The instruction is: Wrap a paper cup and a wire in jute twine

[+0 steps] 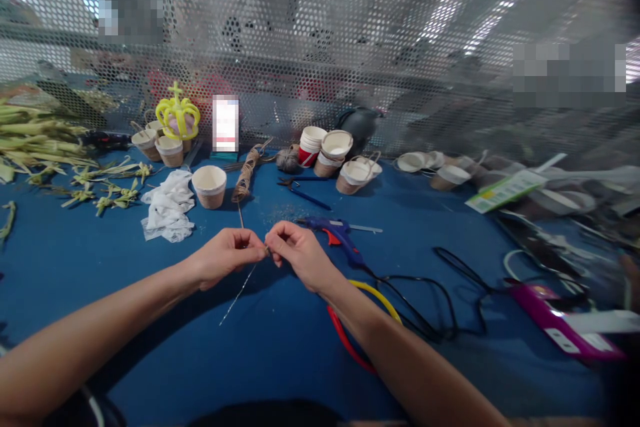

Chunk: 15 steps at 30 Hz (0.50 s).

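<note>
Over the middle of the blue table, my left hand [233, 255] and my right hand [300, 255] meet fingertip to fingertip, both closed in a pinch. A thin, silvery twisted wire [237, 297] slants down and left from their fingertips. Something small and brownish shows at the pinch, mostly covered by the fingers. Behind my left hand, a brown strand leads back to a bundle of twine [246, 177]. Just right of my right hand lies a blue glue gun [340, 233] with a red trigger. Red and yellow handles [349, 340] show partly under my right forearm.
Pliers [305, 190] lie behind the glue gun. A paper cup [209, 187] wrapped in twine stands beside crumpled white cloth [170, 203]. Plant stalks [35, 137] are at left, near a yellow crown [177, 117]. Black cable runs right toward a purple power strip [560, 320]. Perforated metal closes the back.
</note>
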### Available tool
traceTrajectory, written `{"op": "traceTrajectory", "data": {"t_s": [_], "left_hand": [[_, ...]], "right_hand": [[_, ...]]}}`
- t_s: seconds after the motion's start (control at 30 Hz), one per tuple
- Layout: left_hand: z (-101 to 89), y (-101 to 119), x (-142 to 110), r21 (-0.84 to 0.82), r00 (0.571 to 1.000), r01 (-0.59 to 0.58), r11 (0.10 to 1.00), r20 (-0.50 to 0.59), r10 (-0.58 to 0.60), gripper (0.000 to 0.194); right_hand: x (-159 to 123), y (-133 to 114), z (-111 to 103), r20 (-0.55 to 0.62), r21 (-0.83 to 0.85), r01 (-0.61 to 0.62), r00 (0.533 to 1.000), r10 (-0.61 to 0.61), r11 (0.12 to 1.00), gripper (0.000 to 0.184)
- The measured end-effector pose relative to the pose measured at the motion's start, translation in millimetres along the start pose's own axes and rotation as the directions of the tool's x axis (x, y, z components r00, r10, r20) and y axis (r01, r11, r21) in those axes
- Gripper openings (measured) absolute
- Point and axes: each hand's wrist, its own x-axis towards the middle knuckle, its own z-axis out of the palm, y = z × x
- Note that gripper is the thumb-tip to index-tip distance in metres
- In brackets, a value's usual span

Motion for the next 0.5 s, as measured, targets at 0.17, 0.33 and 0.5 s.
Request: {"op": "traceTrajectory", "data": {"t_s": [0.17,0.33,0.5], "left_hand": [[0.8,1.1,-1.5,0.272,0.993,-0.1,0.957,-0.033,0.113,0.02],[2.9,-2.5,-1.5,0.408,0.977,-0.147,0.901,-0.084,0.198,0.018],[1.6,0.5,-2.4,0.268,0.992,-0.113,0.957,-0.022,0.123,0.02]], "right_hand": [[0.7,2.8,0.4,-0.039,-0.08,-0.015,0.999,0.012,0.997,0.026],[0.7,6.3,0.4,-0.067,-0.134,-0.019,0.998,0.01,0.991,0.028],[-1.1,0.4,1.2,-0.012,-0.038,-0.046,0.999,0.046,0.998,0.025]]}}
